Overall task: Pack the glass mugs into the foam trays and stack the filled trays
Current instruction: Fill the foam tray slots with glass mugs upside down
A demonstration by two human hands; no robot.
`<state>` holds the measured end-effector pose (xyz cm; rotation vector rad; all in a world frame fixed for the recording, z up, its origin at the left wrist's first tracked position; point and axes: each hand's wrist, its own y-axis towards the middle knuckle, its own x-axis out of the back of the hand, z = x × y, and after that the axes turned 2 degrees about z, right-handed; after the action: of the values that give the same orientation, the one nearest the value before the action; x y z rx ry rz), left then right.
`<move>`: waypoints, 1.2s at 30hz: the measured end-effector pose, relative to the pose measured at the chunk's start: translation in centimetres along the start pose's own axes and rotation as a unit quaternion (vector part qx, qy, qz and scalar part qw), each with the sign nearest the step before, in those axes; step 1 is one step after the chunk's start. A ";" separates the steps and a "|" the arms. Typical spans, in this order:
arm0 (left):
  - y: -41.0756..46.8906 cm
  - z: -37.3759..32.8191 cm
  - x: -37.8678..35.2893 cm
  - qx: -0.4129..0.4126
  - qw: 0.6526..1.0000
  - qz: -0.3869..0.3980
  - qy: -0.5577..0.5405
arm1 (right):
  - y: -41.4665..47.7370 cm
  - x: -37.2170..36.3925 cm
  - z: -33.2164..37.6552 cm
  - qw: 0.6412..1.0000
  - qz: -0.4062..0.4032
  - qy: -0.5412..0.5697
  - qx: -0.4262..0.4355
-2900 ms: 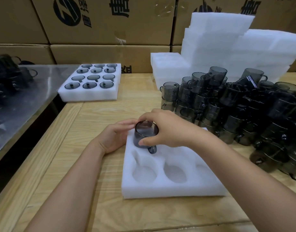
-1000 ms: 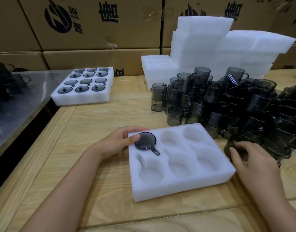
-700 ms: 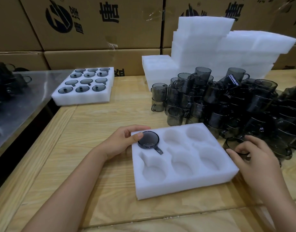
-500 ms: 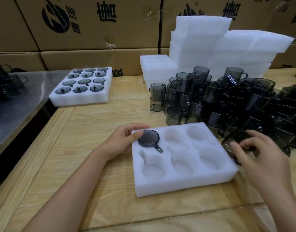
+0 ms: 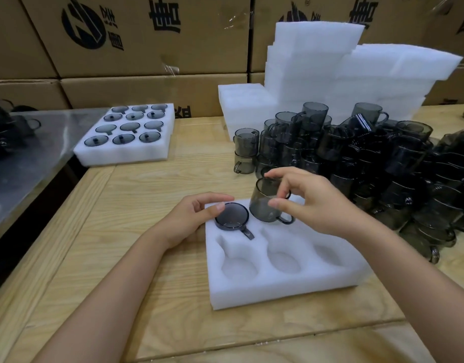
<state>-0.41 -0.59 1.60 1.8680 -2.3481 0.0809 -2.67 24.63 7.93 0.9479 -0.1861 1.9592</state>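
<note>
Right hand [image 5: 312, 205] pinched a smoky glass mug [image 5: 265, 203] between thumb and fingertips, curled round its upper wall; mug slightly tilted, handle to the right, over the back-middle pocket of the near foam tray [image 5: 278, 292]; could not tell whether its base touched the foam. Left hand [image 5: 191, 218] rested at the tray's back-left corner, fingers relaxed and gripping nothing, thumb tip touching the rim of a seated mug [image 5: 231, 215]; hands apart, each on its own mug, the two mugs just beside one another. Seated mug sat sunk in the back-left pocket, handle lying in the slot toward the near right; the visible pockets in front of it held nothing.

Near tray lay flat on the wooden table [image 5: 147, 184]; a filled tray [image 5: 126, 153] sat well apart at the back left, twelve mugs in its pockets. Pile of loose mugs [image 5: 383, 163] crowded the table's right side, stacked on each other, just behind and beside the near tray; stacks of white foam blanks [image 5: 317, 61] stood behind the pile; printed cardboard boxes [image 5: 147, 35] formed the back wall; a metal bench [image 5: 29, 158] ran along the left, dark mugs on it, blurred.
</note>
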 end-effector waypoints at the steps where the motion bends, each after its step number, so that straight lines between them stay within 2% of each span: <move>1: 0.0 -0.1 0.1 0.001 1.000 0.006 0.004 | 0.0 0.3 0.0 1.000 0.011 -0.009 0.000; 8: 0.4 -1.0 0.7 0.037 0.998 0.054 0.009 | 0.1 1.5 0.8 0.984 0.083 -0.153 0.025; 13: 1.0 -2.7 1.0 0.055 0.990 0.074 0.103 | 0.5 1.4 0.6 0.976 0.109 -0.186 0.021; 16: 1.7 -4.2 -0.8 0.030 0.981 0.009 0.191 | 0.3 0.5 0.1 0.977 0.120 -0.178 0.007; 18: 2.0 -5.3 -2.9 -0.018 0.971 -0.028 0.236 | 0.0 0.3 0.1 0.986 0.087 -0.142 0.005; 20: 2.1 -5.9 -5.1 -0.054 0.952 0.017 0.300 | -0.2 0.3 -0.1 0.994 0.049 -0.096 0.012; 22: 2.1 -5.6 -6.7 -0.060 0.904 0.082 0.415 | -0.6 -0.2 -0.6 0.992 0.067 -0.107 0.021; 24: 2.0 -5.1 -7.2 -0.049 0.854 0.115 0.504 | -1.0 -1.2 -1.6 0.977 0.101 -0.186 0.021; 26: 1.7 -4.5 -7.4 -0.034 0.826 0.125 0.549 | -1.2 -1.9 -2.6 0.954 0.125 -0.274 0.012; 28: 1.5 -4.2 -7.8 -0.020 0.800 0.129 0.586 | -1.4 -2.1 -2.9 0.941 0.141 -0.308 -0.005; 31: 1.2 -4.2 -8.3 -0.007 0.785 0.109 0.610 | -1.4 -2.1 -2.9 0.942 0.165 -0.291 -0.032; 36: 0.8 -4.2 -8.9 0.001 0.799 0.098 0.594 | -1.8 -2.4 -2.3 0.936 0.157 -0.313 -0.038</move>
<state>1.09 8.75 4.55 0.9693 -1.5436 0.9558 -1.80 25.10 4.25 1.5425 -0.8124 1.8454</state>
